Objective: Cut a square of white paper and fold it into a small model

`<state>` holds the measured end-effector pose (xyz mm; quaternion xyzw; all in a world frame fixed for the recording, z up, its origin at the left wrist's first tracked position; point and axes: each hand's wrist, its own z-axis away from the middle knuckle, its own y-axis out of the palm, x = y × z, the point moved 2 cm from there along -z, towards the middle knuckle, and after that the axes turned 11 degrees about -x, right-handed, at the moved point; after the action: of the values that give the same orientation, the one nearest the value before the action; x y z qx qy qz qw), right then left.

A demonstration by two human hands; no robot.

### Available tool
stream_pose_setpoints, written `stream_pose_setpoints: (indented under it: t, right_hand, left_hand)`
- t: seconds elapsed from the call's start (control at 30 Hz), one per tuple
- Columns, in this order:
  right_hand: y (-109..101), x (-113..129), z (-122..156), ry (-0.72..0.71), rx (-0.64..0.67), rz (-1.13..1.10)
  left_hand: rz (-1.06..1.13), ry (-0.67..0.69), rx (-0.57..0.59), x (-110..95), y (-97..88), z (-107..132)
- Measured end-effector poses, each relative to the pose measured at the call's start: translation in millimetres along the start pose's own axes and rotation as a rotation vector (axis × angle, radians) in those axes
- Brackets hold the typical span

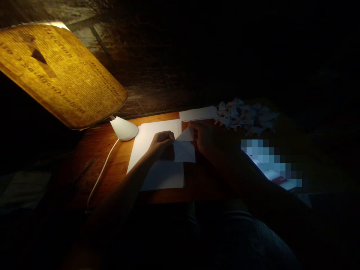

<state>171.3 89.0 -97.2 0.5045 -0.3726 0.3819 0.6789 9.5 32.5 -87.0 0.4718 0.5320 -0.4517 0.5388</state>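
Between my two hands is a small white sheet of paper, partly folded, with a triangular flap standing up at its top. My left hand is closed in a pinch on the paper's left corner. At the upper right, my right hand pinches the tip of the flap; its fingers are mostly in shadow. Beneath my left forearm and the folded paper lies a stack of larger white sheets on the wooden table.
A lamp with a printed yellow shade and white base stands at the left, its cord trailing forward. Scissors lie left. Farther back are white paper strips and a heap of folded paper pieces. A lit screen glows at right.
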Motion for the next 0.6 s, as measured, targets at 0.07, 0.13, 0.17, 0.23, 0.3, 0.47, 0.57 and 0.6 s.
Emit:
stream_pose_setpoints:
  t: [0.07, 0.13, 0.17, 0.23, 0.3, 0.47, 0.57, 0.6]
  right_hand:
    - [0.4, -2.3, -2.3, 0.003, 0.006, -0.034]
    - [0.2, -4.4, -5.0, 0.002, 0.012, -0.047]
    - [-0.2, -5.2, -6.2, 0.005, 0.009, -0.045]
    - [-1.7, -5.8, -7.8, 0.016, -0.012, -0.044]
    - [-3.0, -5.5, -7.7, 0.04, -0.009, -0.043]
    - [-1.7, -2.0, -0.2, 0.049, 0.185, 0.035]
    - [0.9, 0.3, 4.6, 0.059, 0.308, 0.075]
    - [1.6, 1.0, 5.5, 0.065, 0.327, 0.081]
  left_hand:
    - [0.006, 0.011, 0.014, -0.5, 0.1, 0.0]
    - [0.015, 0.015, 0.024, -0.1, 0.2, -0.1]
    - [0.018, 0.014, 0.031, 0.3, 0.3, -0.2]
    - [0.019, 0.019, 0.042, 1.4, 0.6, -0.4]
    - [0.022, 0.027, 0.05, 2.1, 1.1, -0.6]
    - [0.036, 0.059, -0.013, -1.5, 0.8, 0.5]
    - [0.06, 0.036, -0.125, -4.9, -2.2, 1.3]
    - [0.07, 0.013, -0.153, -5.6, -3.3, 1.3]
